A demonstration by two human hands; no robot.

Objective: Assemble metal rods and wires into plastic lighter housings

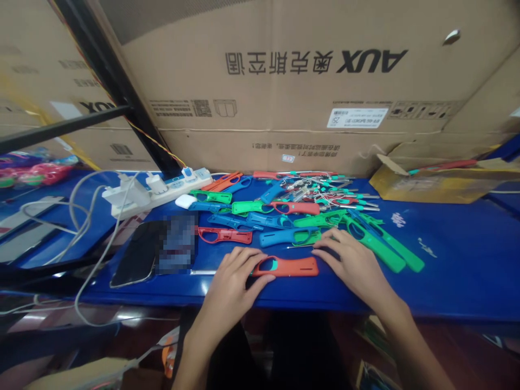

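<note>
My left hand [235, 281] is closed around the front of an orange stick lighter [298, 266], which lies flat on the blue table. A teal trigger shows in its finger opening, and its metal tube [203, 272] points left from under my hand. My right hand [352, 261] is closed in a pinch at the end of a thin metal rod [299, 247], just behind the orange lighter; the rod's kind cannot be made out. Close behind lie a blue lighter shell [280, 236], a red shell [227, 234] and green shells [376, 246].
A heap of metal lighter tubes with wires [325, 189] lies at the back. On the left are a dark phone [136, 253] and a white power strip [170, 189] with trailing cables. An open yellow-brown box [439, 181] stands back right, before a large cardboard carton [284, 92].
</note>
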